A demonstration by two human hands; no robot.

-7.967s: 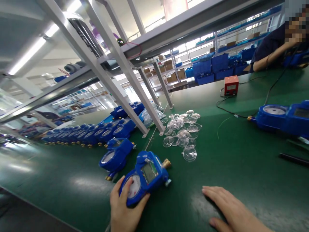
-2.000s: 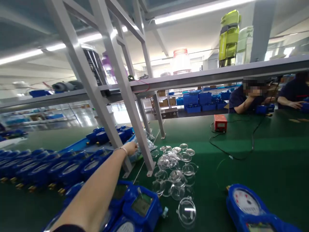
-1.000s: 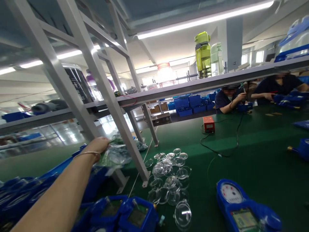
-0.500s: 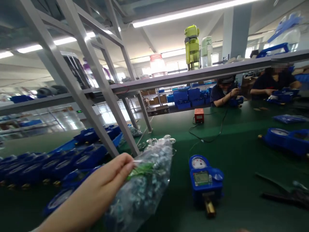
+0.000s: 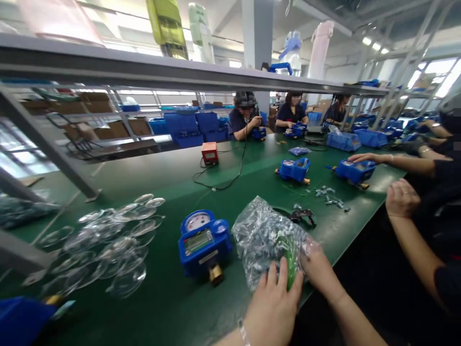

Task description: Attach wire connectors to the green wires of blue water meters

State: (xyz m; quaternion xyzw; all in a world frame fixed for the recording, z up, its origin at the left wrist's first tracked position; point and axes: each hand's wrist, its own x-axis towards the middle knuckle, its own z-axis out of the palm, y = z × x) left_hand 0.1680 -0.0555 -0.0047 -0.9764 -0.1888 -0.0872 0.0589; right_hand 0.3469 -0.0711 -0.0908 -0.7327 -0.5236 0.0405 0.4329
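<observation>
A clear plastic bag of small grey-blue parts, with something green inside, lies on the table. My left hand rests on its near side, fingers stretched out over the plastic. At the bag's right edge, my right hand grips the plastic; its fingertips are partly hidden and blurred. Left of the bag stands a blue water meter with a round dial, a small display and a brass fitting toward me. Dark pliers-like tools lie just behind the bag.
Clear round covers are heaped at left, near a shelf post. A red box with a black cable stands farther back. More blue meters and loose grey parts lie at right, beside a co-worker's hand. A shelf spans overhead.
The bag has moved from the left side to right of the near meter, set down on the table. My right hand has come onto it. The view has turned right.
</observation>
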